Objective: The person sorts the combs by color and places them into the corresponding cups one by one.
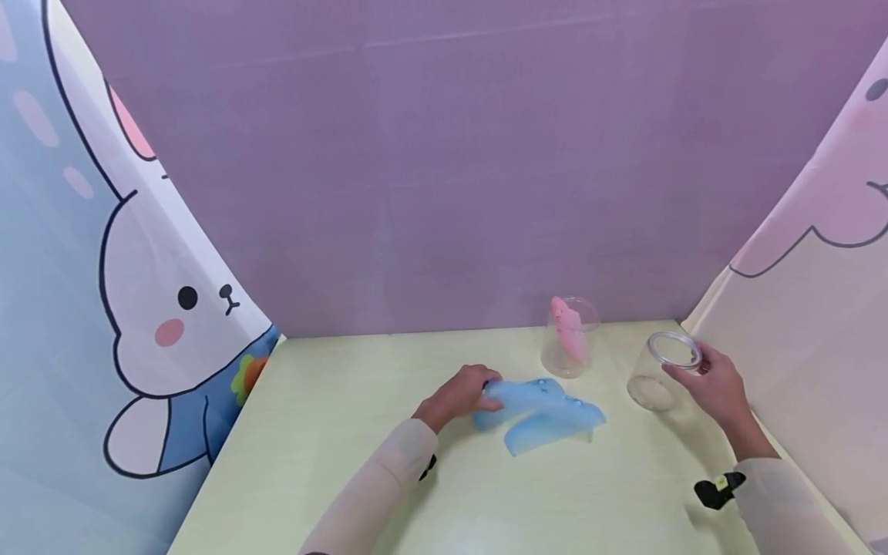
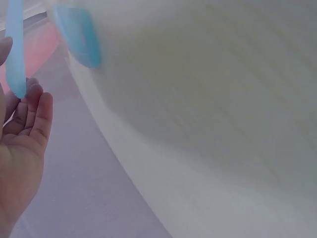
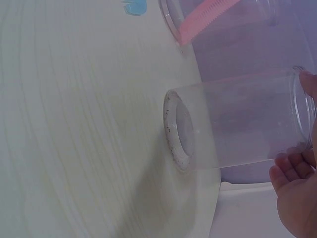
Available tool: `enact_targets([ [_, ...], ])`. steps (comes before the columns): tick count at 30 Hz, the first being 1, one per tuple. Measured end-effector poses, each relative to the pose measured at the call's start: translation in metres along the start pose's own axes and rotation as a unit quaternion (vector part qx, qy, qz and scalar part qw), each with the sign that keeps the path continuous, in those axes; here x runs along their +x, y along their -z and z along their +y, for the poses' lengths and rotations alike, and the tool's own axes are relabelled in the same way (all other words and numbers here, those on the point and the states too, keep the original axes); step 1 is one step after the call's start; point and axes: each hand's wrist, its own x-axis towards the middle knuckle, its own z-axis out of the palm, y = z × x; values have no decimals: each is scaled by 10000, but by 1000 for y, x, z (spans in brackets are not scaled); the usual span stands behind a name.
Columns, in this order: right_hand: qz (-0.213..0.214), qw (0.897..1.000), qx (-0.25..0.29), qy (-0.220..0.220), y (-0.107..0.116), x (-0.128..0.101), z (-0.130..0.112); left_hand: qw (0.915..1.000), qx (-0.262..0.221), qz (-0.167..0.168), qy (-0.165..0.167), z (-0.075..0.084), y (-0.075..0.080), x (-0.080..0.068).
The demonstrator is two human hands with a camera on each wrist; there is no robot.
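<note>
My left hand (image 1: 463,397) pinches a light blue comb (image 1: 523,395) between thumb and fingers, a little above the pale table. Another blue comb (image 1: 548,433) lies just in front of it; the two overlap in the head view. In the left wrist view, the held comb (image 2: 16,54) stands between thumb and fingertips. On the right, my right hand (image 1: 718,385) grips the rim of a clear jar (image 1: 655,378), whose mouth faces up. Inside a second clear jar (image 1: 551,362), farther back, a pink comb (image 1: 570,331) leans with its teeth showing in the right wrist view.
A pale wood-grain table (image 1: 347,478) carries everything. Behind its far edge rises a purple cloth wall (image 1: 416,193). Printed cloth panels stand at both sides, with a rabbit (image 1: 187,347) on the left one.
</note>
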Motion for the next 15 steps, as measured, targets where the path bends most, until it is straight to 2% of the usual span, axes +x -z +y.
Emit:
enact_targets([
  [7,-3,10000,5,6,-1,0,2,9991,-234,353,32,12,7,9],
  [15,33,10000,26,58,-2,2,6,9967,-117,752,-273,32,11,25],
])
